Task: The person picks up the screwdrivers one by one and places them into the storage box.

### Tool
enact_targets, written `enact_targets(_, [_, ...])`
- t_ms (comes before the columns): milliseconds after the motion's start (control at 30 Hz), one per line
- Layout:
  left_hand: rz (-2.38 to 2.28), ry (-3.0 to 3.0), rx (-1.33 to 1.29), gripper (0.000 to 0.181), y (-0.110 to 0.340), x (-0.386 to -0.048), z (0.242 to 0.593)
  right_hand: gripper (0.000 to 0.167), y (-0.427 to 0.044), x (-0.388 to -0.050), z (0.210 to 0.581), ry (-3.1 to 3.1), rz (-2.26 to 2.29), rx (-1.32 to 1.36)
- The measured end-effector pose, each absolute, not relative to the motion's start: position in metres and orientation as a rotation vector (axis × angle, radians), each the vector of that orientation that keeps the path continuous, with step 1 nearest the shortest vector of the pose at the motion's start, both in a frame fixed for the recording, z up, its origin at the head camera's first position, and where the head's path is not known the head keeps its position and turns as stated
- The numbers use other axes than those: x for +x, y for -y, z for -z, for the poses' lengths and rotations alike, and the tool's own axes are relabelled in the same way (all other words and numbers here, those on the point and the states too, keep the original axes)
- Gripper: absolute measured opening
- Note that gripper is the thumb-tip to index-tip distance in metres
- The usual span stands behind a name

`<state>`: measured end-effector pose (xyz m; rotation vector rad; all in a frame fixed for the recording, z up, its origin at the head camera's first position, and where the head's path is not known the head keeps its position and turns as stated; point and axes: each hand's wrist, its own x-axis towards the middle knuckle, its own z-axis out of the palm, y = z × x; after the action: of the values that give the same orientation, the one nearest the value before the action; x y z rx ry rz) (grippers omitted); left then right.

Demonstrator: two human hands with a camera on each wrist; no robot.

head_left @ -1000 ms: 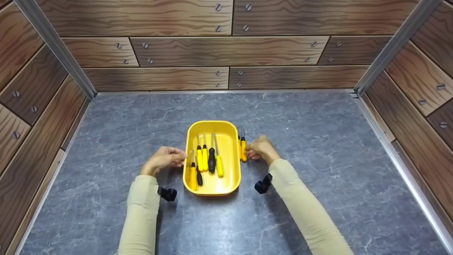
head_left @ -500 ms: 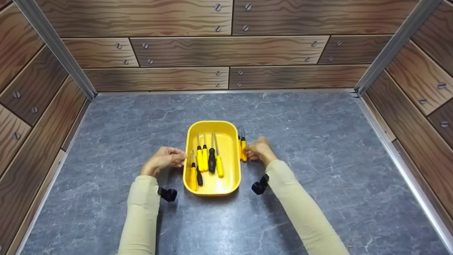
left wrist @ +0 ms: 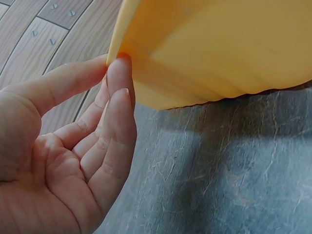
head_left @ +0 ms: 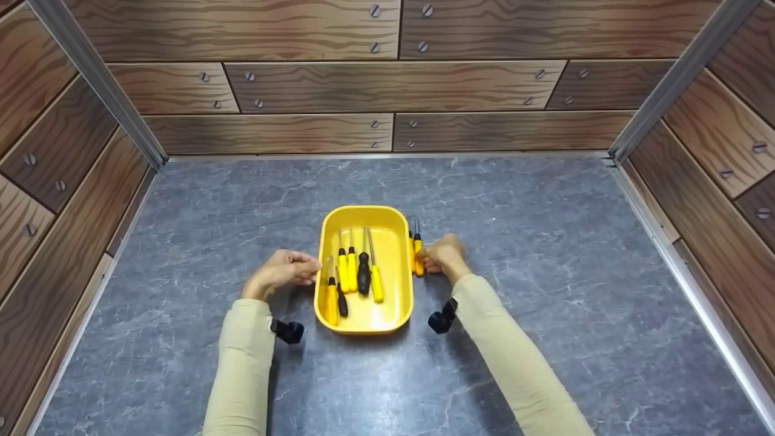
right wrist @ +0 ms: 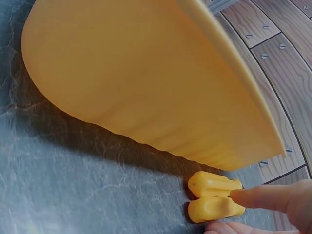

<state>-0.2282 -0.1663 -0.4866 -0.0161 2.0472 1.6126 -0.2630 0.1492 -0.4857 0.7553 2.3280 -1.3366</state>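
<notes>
A yellow plastic tray (head_left: 393,297) stands on the grey marbled tabletop. My left hand (head_left: 281,272) pinches its left rim between thumb and fingers (left wrist: 119,117), as the left wrist view shows. Several screwdrivers lie inside, some with yellow handles (head_left: 377,286) and some with black ones (head_left: 363,275). Outside the right wall, two yellow-handled screwdrivers lie side by side. My right hand (head_left: 445,254) holds the outer screwdriver (head_left: 418,257) by its handle. One fingertip presses on top between the two handles, and other fingers touch its near side. The inner screwdriver (right wrist: 214,184) is partly hidden by the tray in the head view.
Wood-patterned panels (head_left: 387,88) wall the tabletop (head_left: 527,212) at the back and both sides, with metal profiles (head_left: 672,72) at the corners. A black wrist camera (head_left: 287,331) hangs at the left sleeve, another black camera (head_left: 442,318) at the right.
My right wrist and forearm have shifted slightly left. The left hand, the tray and the screwdrivers stay in place.
</notes>
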Motion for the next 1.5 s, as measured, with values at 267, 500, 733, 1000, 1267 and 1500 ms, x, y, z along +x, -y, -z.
enact_targets(267, [-1.616, -2.050, -0.024, 0.037, 0.1665, -0.2274, 0.4875, 0.027, -0.1484, -0.2625, 0.4902, -2.369, 1.316, 0.764])
enact_targets(500, [-1.621, -2.038, -0.045, 0.037, 0.1660, -0.2284, 0.4885, 0.026, -0.1475, -0.2641, 0.4917, -2.371, 1.313, 0.773])
enact_targets(733, [-1.616, -2.043, -0.039, 0.038, 0.1662, -0.2284, 0.4881, 0.024, -0.1473, -0.2651, 0.4923, -2.341, 1.326, 0.778])
enact_targets(1000, [-1.609, -2.052, -0.038, 0.038, 0.1667, -0.2292, 0.4883, 0.029, -0.1478, -0.2641, 0.4914, -2.341, 1.373, 0.754])
enact_targets(1267, [-1.612, -2.054, -0.024, 0.037, 0.1665, -0.2299, 0.4887, 0.032, -0.1463, -0.2643, 0.4905, -2.400, 1.281, 0.747])
enact_targets(1500, [-1.622, -2.050, -0.015, 0.036, 0.1660, -0.2288, 0.4872, 0.029, -0.1475, -0.2637, 0.4907, -2.406, 1.275, 0.744])
